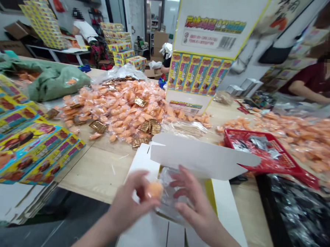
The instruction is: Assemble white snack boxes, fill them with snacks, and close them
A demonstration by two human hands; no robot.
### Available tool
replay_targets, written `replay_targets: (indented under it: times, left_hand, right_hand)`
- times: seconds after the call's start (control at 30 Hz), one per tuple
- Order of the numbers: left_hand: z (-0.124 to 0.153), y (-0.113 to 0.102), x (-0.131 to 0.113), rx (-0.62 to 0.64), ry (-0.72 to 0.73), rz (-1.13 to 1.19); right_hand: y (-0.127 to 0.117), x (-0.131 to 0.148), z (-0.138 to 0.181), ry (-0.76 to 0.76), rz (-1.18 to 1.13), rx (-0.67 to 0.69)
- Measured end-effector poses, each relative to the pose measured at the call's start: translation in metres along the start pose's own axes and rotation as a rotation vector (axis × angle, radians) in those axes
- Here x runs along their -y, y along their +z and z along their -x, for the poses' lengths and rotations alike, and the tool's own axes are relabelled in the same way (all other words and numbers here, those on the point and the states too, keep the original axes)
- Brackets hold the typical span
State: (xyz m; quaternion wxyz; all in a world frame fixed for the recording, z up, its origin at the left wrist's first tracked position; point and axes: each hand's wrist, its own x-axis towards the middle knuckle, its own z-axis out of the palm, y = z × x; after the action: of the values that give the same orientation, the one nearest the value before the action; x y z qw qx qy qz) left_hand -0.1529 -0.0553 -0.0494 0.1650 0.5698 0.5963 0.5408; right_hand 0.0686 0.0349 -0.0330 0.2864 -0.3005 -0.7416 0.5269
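Observation:
My left hand (134, 201) is closed around a small orange piece in clear wrapping (153, 190), held between thumb and fingers. To its right, my right hand (195, 202) has its fingers spread and curved over clear plastic (169, 179). I cannot tell whether the fingertips touch that plastic. Both hands are over an open white cardboard box (145, 233), whose raised flap (196, 160) stands behind them. The clear plastic lies inside the box. Motion blurs the hands and the orange piece somewhat.
A heap of wrapped orange pieces (121, 106) with gold packets (98, 126) lies beyond the box. Wooden sticks (184, 128) lie behind the flap, below a tall printed display box (200, 73). Right are a red basket (287, 154) and dark packets (304, 215); left, stacked printed cartons (33, 149). Two people work farther off.

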Motion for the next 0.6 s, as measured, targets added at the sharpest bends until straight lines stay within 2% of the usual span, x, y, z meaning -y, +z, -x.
replay_targets:
  times: [0.03,0.07,0.13,0.2,0.23,0.33,0.43,0.53,0.6]
  left_hand:
    - [0.012,0.007,-0.004,0.107,0.046,0.017]
    - [0.017,0.010,-0.002,0.161,0.054,0.035]
    - [0.004,0.006,0.022,0.119,-0.034,0.049]
    - [-0.030,-0.011,0.062,-0.095,-0.196,-0.083]
    - [-0.050,-0.020,0.083,-0.108,-0.240,-0.224]
    - [-0.103,-0.036,0.130,-0.049,-0.246,-0.334]
    - [-0.132,-0.025,0.147,-0.003,-0.211,-0.352]
    - [-0.140,-0.015,0.147,-0.006,-0.219,-0.335]
    - [-0.141,-0.021,0.144,-0.045,-0.249,-0.311]
  right_hand:
    - [0.006,0.003,-0.006,0.063,-0.064,0.046]
    - [0.009,0.003,-0.012,0.128,-0.084,0.049]
    - [0.009,-0.004,-0.021,0.219,-0.031,-0.054]
    - [0.004,-0.019,-0.027,0.249,0.095,-0.170]
    - [0.003,-0.027,-0.030,0.258,0.179,-0.178]
    - [0.005,-0.046,-0.034,0.256,0.447,-0.070]
    - [0.012,-0.055,-0.033,0.089,0.655,-0.015]
    - [0.010,-0.053,-0.029,-0.131,0.820,-0.094]
    - [0.001,-0.046,-0.024,-0.219,0.826,-0.185]
